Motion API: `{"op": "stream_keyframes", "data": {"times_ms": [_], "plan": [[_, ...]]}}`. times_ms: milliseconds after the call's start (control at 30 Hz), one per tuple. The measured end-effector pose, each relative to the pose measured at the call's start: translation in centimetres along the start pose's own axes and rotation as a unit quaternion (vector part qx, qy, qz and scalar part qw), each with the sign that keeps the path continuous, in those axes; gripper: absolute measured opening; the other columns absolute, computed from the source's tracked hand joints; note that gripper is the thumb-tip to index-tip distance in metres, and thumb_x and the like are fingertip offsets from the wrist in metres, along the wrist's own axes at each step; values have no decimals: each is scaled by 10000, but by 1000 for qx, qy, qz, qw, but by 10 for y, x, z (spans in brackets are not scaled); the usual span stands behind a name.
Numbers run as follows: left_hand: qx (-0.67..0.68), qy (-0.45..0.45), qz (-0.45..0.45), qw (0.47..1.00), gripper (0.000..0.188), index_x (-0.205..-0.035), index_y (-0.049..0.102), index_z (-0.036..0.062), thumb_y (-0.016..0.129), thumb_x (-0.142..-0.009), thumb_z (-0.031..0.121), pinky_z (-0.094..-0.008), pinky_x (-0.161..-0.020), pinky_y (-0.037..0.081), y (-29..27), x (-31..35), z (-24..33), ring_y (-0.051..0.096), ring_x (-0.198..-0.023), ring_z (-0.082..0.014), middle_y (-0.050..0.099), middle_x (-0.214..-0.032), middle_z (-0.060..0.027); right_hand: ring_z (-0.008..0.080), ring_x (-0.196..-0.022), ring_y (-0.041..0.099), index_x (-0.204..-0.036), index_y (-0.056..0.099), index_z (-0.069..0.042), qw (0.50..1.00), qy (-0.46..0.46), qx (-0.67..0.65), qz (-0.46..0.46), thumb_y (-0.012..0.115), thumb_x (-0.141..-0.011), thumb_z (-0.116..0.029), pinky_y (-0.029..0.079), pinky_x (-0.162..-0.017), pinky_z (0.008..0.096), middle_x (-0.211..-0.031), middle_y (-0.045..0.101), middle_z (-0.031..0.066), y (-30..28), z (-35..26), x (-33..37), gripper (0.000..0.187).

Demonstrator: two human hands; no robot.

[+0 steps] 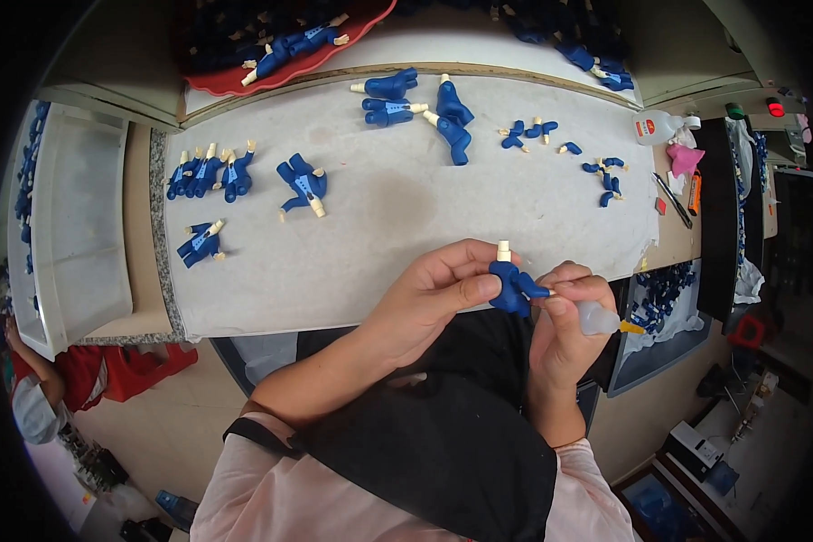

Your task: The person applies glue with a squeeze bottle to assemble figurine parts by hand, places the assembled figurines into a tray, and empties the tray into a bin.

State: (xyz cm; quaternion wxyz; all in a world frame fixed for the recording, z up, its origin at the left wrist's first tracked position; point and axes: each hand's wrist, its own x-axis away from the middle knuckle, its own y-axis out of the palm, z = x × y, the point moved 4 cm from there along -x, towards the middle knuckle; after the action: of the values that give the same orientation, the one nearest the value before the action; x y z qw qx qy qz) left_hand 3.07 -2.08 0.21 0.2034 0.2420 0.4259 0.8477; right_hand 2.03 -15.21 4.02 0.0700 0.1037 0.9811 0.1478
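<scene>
We work at a pale-topped counter that spreads out ahead of both hands. A white bin stands well to the left of the left hand, and a red basin lies beyond that hand, past the counter's far edge; both seem put at the margins so our elbows have room.

The left hand is closed on the doll, thumb in front and fingers behind, likely to steady it with one side turned toward the right hand. That one is pinched on the end of the doll's arm, and has a small bottle in its grip too, yellow nozzle pointing off to the right, probably to save us putting it down.

Figures with arms lie out to the left of the left hand, and armless bodies straight ahead of it, apparently sorted by kind.

The doll, between our two hands near the counter's near edge, is deep blue, rounded and headless, with an upright, stepped cream neck. Its arm is blue and angled rightward; whether it is fixed or only pressed there, we cannot tell. Loose arms, blue with cream ends, lie ahead of the right hand.
</scene>
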Motion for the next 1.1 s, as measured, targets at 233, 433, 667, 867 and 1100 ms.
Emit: {"op": "stream_keyframes", "data": {"times_ms": [233, 433, 667, 867, 1100], "plan": [[6, -1, -7, 1000, 263, -1068, 482, -4, 509, -828, 101, -265, -862, 383, 3, 1, 2, 519, -957, -143, 546, -979, -66, 201, -726, 536, -745, 545, 15, 1000, -2, 4, -7, 614, -631, 81, 446, -674, 267, -800, 550, 156, -2, 4, 1, 148], [13, 0, -12, 1000, 261, -1071, 478, -11, 499, -832, 93, -265, -863, 381, 3, -1, 3, 521, -950, -138, 546, -978, -69, 197, -710, 541, -747, 545, 12, 1000, -1, 8, -12, 615, -641, 79, 444, -646, 259, -786, 557, 155, -1, 6, -3, 144], [-23, -1, -14, 1000, 241, -1039, 506, -4, 518, -827, 109, -248, -822, 406, 2, -1, 7, 533, -900, -113, 560, -946, -51, 150, -581, 524, -771, 613, 1, 919, -176, 317, -159, 672, -609, 44, 411, -504, 227, -689, 569, 95, 9, -19, -16, 178], [-21, -9, -8, 1000, 234, -1034, 519, 3, 524, -823, 103, -224, -779, 430, 3, 0, 3, 542, -867, -95, 567, -932, -45, 154, -541, 514, -776, 626, -15, 866, -234, 394, -202, 670, -584, 67, 399, -455, 224, -667, 560, 76, 14, -29, -14, 213], [-54, -45, 18, 997, 266, -1061, 505, -11, 506, -837, 132, -272, -785, 464, 3, 4, -2, 556, -884, -118, 570, -941, -69, 167, -539, 516, -757, 613, 6, 820, -247, 440, -270, 660, -497, 57, 401, -450, 239, -689, 551, 84, 18, -36, -15, 270]]}}
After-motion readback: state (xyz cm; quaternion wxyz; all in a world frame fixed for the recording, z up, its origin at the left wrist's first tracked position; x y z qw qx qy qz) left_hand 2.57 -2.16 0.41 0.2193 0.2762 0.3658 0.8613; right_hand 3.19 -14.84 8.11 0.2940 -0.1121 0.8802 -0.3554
